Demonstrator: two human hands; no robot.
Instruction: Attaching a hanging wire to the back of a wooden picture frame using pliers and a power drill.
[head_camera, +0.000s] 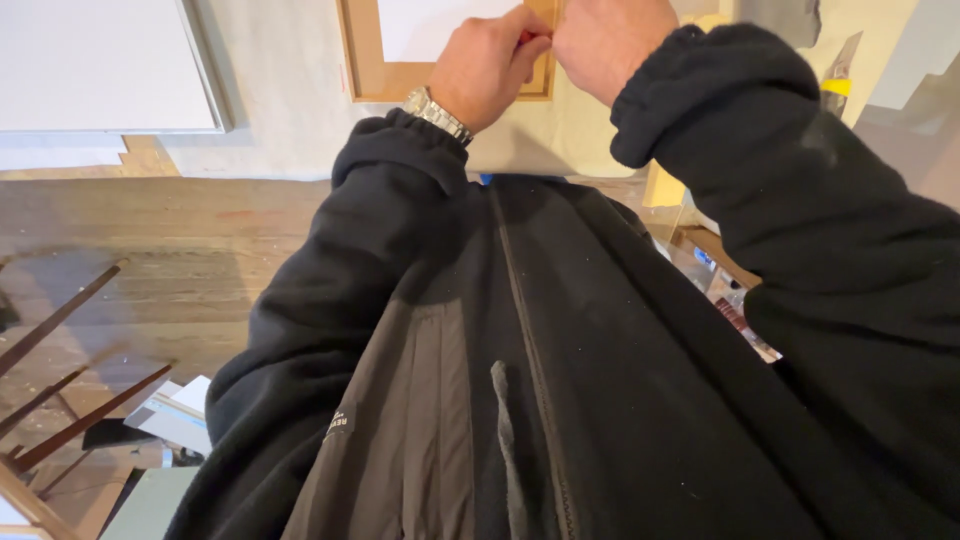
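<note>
My left hand (488, 68), with a metal watch (437, 112) on the wrist, is closed with thumb and fingers pinching a small red thing (527, 37); too little of it shows to tell what it is. My right hand (608, 40) is closed right beside it, and the fingertips of both hands meet. Both hands rest at the lower right corner of a light wooden frame (362, 60) with a white panel inside, lying on a pale surface. Black sleeves and my black jacket (560, 380) fill the lower view.
A large white canvas (100, 60) lies at the upper left. Below is a worn wooden floor (180, 260) with dark wooden easel legs (70, 310) at the left. Boards and papers sit at the lower left, and a yellow-marked tool (838, 85) and clutter at the right.
</note>
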